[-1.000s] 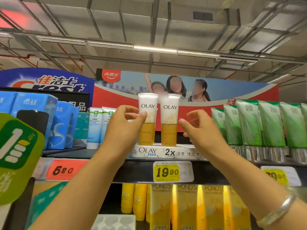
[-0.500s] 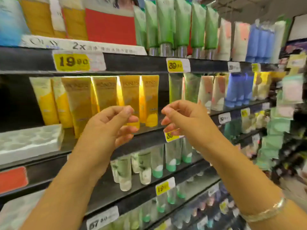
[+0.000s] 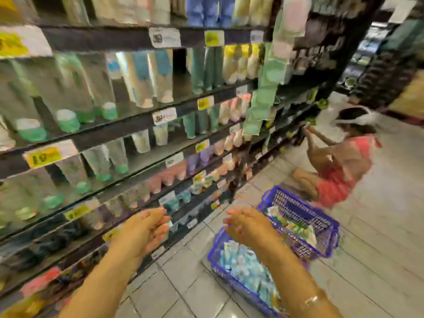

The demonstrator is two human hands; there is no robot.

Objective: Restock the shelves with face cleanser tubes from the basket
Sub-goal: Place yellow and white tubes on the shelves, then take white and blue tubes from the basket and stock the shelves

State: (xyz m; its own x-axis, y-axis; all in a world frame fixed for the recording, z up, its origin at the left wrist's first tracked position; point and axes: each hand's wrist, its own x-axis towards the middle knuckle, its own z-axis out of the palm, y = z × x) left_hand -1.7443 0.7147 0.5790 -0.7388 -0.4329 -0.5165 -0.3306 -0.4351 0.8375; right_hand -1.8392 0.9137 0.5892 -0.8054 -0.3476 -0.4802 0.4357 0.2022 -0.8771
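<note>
While both hands are hanging loosely curled and empty, the right hand is hovering nearer the near basket of tubes than the left hand.

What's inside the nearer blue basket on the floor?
The nearer blue basket holds a pile of pale blue and white tubes or packs, too blurred to read. The right forearm covers its far side, and what lies underneath is hidden.

Yellow paper price tags clipped along dark shelf edges. Pale green packets hanging in a strip at the shelf end. Grey tiled floor. A crouching person in a red patterned garment, white headband, reaching toward a low shelf.
</note>
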